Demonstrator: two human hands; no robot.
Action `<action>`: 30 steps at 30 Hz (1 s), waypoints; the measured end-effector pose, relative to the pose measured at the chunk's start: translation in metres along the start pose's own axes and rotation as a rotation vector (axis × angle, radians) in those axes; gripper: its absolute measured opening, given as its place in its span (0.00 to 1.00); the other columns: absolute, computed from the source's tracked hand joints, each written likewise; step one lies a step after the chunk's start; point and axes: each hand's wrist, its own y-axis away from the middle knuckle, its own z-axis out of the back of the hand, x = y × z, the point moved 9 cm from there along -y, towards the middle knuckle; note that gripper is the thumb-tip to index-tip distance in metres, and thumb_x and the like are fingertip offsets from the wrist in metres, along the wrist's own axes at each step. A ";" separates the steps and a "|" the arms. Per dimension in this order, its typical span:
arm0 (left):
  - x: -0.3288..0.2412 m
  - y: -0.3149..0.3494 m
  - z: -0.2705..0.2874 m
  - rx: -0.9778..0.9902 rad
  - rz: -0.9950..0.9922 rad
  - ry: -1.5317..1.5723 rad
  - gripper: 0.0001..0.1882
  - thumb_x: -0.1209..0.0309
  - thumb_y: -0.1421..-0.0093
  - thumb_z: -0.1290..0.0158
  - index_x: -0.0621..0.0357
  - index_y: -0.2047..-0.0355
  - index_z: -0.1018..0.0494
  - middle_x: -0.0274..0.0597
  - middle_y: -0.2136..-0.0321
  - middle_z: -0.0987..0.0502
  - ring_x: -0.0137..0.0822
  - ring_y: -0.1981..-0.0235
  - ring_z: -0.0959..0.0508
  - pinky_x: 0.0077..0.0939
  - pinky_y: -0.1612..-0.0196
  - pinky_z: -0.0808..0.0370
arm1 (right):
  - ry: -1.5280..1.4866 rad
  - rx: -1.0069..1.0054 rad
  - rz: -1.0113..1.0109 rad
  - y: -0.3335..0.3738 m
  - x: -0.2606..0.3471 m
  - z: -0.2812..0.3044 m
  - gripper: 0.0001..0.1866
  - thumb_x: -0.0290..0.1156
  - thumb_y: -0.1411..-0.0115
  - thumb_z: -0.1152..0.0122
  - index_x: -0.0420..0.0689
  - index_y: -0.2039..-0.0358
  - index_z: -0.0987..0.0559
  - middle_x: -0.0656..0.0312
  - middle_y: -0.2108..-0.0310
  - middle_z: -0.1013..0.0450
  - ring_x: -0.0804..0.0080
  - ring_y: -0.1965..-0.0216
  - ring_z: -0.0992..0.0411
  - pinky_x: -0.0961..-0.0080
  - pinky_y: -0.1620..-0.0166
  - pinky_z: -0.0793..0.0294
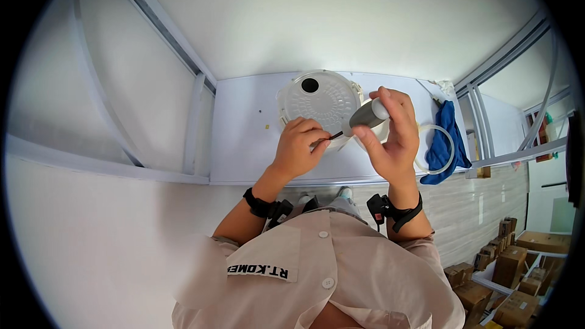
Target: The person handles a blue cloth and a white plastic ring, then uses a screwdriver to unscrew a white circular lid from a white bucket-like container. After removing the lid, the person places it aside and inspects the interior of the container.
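Observation:
A screwdriver (pixel 365 117) with a thick grey handle is in my right hand (pixel 400 140), thumb on one side of the handle and fingers on the other. Its dark shaft slants down to the left, toward my left hand (pixel 297 147). There my left fingers are pinched together around the tip; whatever small thing sits between them is hidden. Just beyond both hands lies a round white plastic housing (pixel 329 92) with a ring pattern of slots and a dark round hole (pixel 309 85) near its far left. My hands cover part of its near edge.
Everything rests on a white table (pixel 241 146) against a pale wall. On the right lie a blue cloth (pixel 445 137) and a looped white tube (pixel 451 153). A small yellow piece (pixel 267 127) is at the left. Metal frame posts flank the table; cardboard boxes (pixel 509 265) stand lower right.

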 end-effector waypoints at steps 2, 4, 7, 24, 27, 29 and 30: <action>-0.001 -0.001 0.001 0.006 0.001 -0.018 0.06 0.73 0.47 0.31 0.54 0.69 0.16 0.34 0.68 0.19 0.41 0.64 0.22 0.37 0.56 0.26 | -0.019 0.027 -0.105 0.006 -0.013 0.001 0.31 0.22 0.35 0.35 0.36 0.31 0.29 0.42 0.41 0.24 0.54 0.43 0.22 0.63 0.39 0.25; -0.001 -0.002 0.000 0.033 0.012 -0.030 0.06 0.73 0.47 0.31 0.54 0.69 0.16 0.34 0.68 0.20 0.42 0.64 0.22 0.38 0.57 0.25 | -0.148 -0.013 -0.169 0.003 -0.011 0.000 0.31 0.21 0.35 0.36 0.36 0.31 0.30 0.41 0.39 0.26 0.52 0.43 0.22 0.62 0.39 0.25; -0.003 -0.004 0.000 0.039 0.003 -0.049 0.07 0.72 0.48 0.30 0.54 0.70 0.18 0.34 0.69 0.20 0.43 0.65 0.22 0.38 0.58 0.25 | -0.280 -0.047 -0.207 0.004 -0.011 -0.003 0.32 0.21 0.35 0.36 0.37 0.31 0.30 0.40 0.36 0.28 0.52 0.42 0.23 0.62 0.38 0.26; -0.008 -0.008 -0.002 0.033 0.018 -0.106 0.07 0.67 0.47 0.30 0.53 0.73 0.16 0.33 0.70 0.19 0.42 0.67 0.21 0.39 0.61 0.24 | -0.270 0.005 -0.204 0.003 -0.011 -0.007 0.33 0.22 0.31 0.39 0.37 0.27 0.36 0.44 0.39 0.25 0.57 0.42 0.22 0.62 0.38 0.24; -0.006 -0.010 -0.001 0.039 0.025 -0.083 0.08 0.67 0.47 0.29 0.55 0.71 0.16 0.35 0.71 0.20 0.41 0.69 0.20 0.37 0.64 0.23 | -0.265 0.039 -0.136 0.001 -0.006 -0.006 0.30 0.22 0.28 0.43 0.36 0.27 0.36 0.42 0.37 0.26 0.57 0.39 0.23 0.61 0.36 0.25; -0.003 -0.012 0.000 0.048 0.045 -0.064 0.10 0.69 0.48 0.27 0.59 0.70 0.17 0.37 0.70 0.19 0.41 0.71 0.18 0.34 0.66 0.21 | -0.278 0.041 -0.136 0.000 -0.005 -0.004 0.30 0.23 0.27 0.44 0.36 0.27 0.36 0.41 0.37 0.27 0.56 0.39 0.24 0.60 0.36 0.26; -0.003 -0.012 0.000 0.044 0.055 -0.050 0.10 0.69 0.47 0.28 0.60 0.70 0.17 0.38 0.70 0.19 0.41 0.71 0.18 0.34 0.67 0.21 | -0.296 0.019 -0.137 0.000 -0.006 -0.002 0.30 0.23 0.27 0.44 0.36 0.27 0.37 0.41 0.37 0.27 0.56 0.38 0.24 0.60 0.35 0.26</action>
